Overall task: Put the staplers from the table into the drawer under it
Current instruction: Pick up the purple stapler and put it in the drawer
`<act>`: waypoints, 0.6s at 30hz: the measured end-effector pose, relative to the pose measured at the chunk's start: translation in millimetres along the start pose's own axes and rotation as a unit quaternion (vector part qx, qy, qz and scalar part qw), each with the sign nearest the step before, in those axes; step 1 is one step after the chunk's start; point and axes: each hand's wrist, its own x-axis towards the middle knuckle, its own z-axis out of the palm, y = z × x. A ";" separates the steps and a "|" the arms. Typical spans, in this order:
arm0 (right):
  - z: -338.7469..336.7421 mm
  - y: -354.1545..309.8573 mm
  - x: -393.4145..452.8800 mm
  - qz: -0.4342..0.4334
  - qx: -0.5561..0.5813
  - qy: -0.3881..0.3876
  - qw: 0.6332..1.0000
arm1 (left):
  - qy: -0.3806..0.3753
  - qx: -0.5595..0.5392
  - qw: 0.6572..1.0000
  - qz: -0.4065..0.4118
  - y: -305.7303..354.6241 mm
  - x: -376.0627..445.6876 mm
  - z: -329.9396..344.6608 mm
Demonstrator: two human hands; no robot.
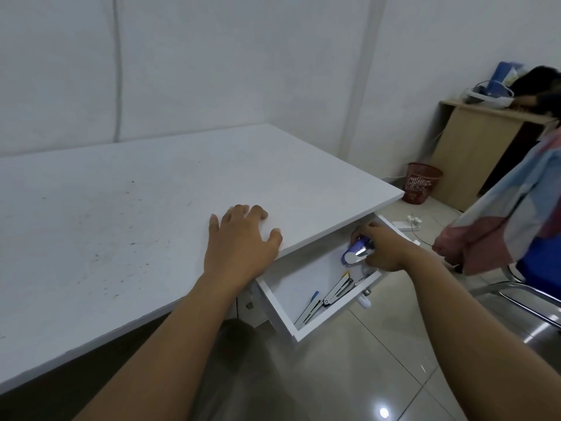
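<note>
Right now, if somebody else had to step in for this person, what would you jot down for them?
Left hand: flat on the white table near its edge, holding nothing.
Right hand: inside the open drawer, gripping a purple stapler, not yet let go.
Already in the drawer: two metal staplers lying near its front.
Done: no stapler shows on the visible tabletop.
Left: release the purple stapler, pull the hand out, and probably push the drawer shut.
</note>
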 end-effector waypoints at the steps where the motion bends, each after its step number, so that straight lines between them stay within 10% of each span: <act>1: 1.3 1.4 2.2 0.012 -0.014 -0.012 1.000 | 0.002 0.001 1.000 0.000 -0.3 -0.2 0.3; 18: 7.1 -12.0 -23.2 0.081 -0.126 -0.040 0.988 | -0.061 -0.007 0.998 0.019 -10.7 -3.5 -9.0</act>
